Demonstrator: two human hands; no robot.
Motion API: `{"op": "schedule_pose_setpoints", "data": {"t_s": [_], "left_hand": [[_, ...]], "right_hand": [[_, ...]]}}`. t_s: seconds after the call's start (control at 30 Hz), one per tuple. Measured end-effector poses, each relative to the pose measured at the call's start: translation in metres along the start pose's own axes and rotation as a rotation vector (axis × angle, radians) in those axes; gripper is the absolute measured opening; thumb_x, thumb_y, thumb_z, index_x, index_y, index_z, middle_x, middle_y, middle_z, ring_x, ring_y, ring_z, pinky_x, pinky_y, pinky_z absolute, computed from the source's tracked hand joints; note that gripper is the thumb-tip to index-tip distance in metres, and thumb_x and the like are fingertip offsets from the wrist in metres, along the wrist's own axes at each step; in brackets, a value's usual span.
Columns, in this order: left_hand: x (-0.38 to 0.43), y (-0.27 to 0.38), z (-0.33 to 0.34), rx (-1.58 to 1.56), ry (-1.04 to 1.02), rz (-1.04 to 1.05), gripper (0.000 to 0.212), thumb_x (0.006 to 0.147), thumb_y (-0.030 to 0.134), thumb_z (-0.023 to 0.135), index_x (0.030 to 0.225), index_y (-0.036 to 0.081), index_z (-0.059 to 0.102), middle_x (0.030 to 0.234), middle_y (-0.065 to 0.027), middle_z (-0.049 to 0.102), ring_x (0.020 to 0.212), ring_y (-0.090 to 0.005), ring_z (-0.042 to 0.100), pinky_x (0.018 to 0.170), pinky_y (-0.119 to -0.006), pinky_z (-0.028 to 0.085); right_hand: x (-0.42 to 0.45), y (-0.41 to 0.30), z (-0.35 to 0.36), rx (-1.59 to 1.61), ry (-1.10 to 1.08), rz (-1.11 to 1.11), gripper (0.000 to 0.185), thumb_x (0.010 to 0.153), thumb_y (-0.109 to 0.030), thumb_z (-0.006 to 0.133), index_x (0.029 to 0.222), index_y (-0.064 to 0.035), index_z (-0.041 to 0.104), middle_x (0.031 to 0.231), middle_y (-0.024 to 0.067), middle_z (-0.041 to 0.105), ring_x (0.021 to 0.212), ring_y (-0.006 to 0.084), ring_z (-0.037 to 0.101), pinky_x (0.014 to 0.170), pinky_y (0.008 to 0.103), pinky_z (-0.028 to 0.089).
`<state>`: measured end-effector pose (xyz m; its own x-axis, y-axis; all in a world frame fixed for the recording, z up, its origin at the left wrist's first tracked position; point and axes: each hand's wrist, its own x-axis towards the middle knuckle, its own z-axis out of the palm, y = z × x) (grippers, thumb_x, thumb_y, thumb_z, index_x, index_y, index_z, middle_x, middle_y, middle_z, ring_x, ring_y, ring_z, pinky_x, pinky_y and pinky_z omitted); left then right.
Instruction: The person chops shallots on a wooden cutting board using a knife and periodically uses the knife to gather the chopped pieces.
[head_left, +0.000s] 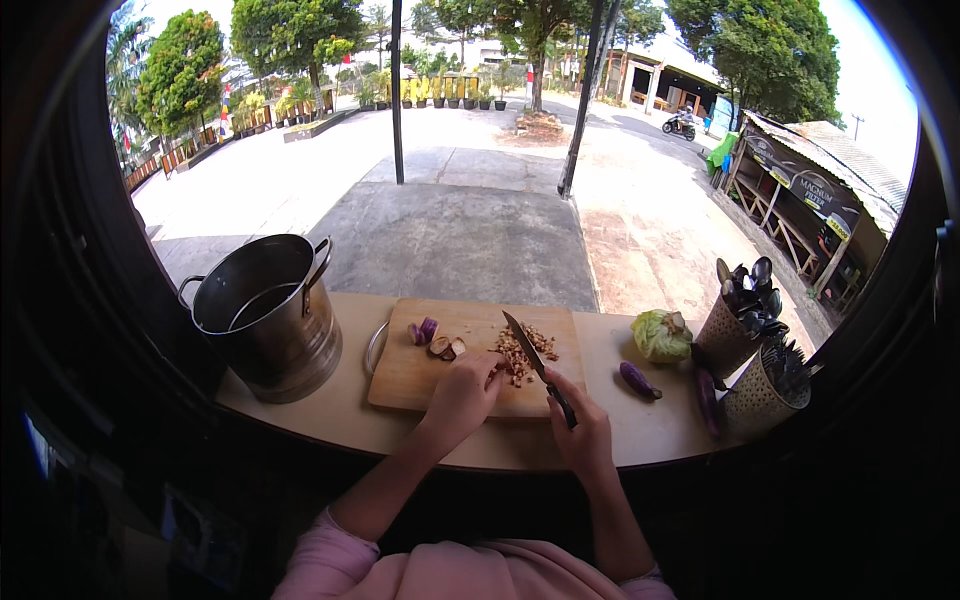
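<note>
My right hand (583, 429) grips the black handle of a kitchen knife (523, 340), whose blade points away from me over the wooden cutting board (405, 382). Beneath and around the blade lies a spread of small chopped pieces (546, 341), brownish and pale. My left hand (463, 390) rests on the board left of the blade, fingers bent at the edge of the chopped pieces. Whether it pinches a piece is hidden by the fingers. Beyond it on the board are purple-skinned eggplant chunks (428, 330) and browned cut pieces (448, 347).
A deep metal pot (300, 352) with two handles stands left of the board. To the right are a cabbage (661, 336), a small eggplant (640, 380), another eggplant (706, 401), and perforated holders of spoons (726, 334) and forks (765, 390). The counter's front edge (517, 466) is near me.
</note>
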<state>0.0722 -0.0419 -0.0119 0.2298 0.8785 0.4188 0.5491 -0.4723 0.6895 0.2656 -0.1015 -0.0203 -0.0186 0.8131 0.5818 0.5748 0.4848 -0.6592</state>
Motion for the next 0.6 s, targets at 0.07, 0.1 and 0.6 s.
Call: {"op": "schedule_pose_setpoints", "data": {"t_s": [0.07, 0.1, 0.6], "left_hand": [[0.0, -0.01, -0.009, 0.068, 0.155, 0.101, 0.011, 0.088, 0.005, 0.07, 0.098, 0.002, 0.07, 0.098, -0.0158, 0.069, 0.1, -0.0337, 0.066, 0.087, -0.043, 0.052], [-0.002, -0.012, -0.017, 0.073, 0.155, 0.102, 0.011, 0.088, 0.005, 0.07, 0.098, 0.002, 0.07, 0.098, -0.0158, 0.069, 0.1, -0.0337, 0.066, 0.087, -0.043, 0.052], [-0.022, -0.022, -0.037, 0.384, 0.031, 0.016, 0.016, 0.089, 0.025, 0.074, 0.1, 0.013, 0.072, 0.115, -0.0074, 0.067, 0.112, -0.0305, 0.061, 0.097, -0.045, 0.045]], "right_hand": [[-0.002, 0.004, 0.0, -0.007, 0.004, -0.05, 0.045, 0.094, -0.003, 0.067, 0.136, -0.0167, 0.063, 0.118, 0.0154, 0.072, 0.105, 0.0346, 0.071, 0.082, 0.0385, 0.058], [-0.002, 0.002, 0.002, 0.008, 0.004, -0.046, 0.045, 0.093, -0.003, 0.067, 0.136, -0.0167, 0.063, 0.118, 0.0152, 0.072, 0.105, 0.0344, 0.071, 0.083, 0.0384, 0.058], [-0.002, -0.003, -0.006, 0.218, -0.083, 0.152, 0.041, 0.095, 0.0, 0.066, 0.135, -0.0083, 0.063, 0.123, 0.0151, 0.072, 0.117, 0.0262, 0.069, 0.093, 0.0339, 0.054]]}}
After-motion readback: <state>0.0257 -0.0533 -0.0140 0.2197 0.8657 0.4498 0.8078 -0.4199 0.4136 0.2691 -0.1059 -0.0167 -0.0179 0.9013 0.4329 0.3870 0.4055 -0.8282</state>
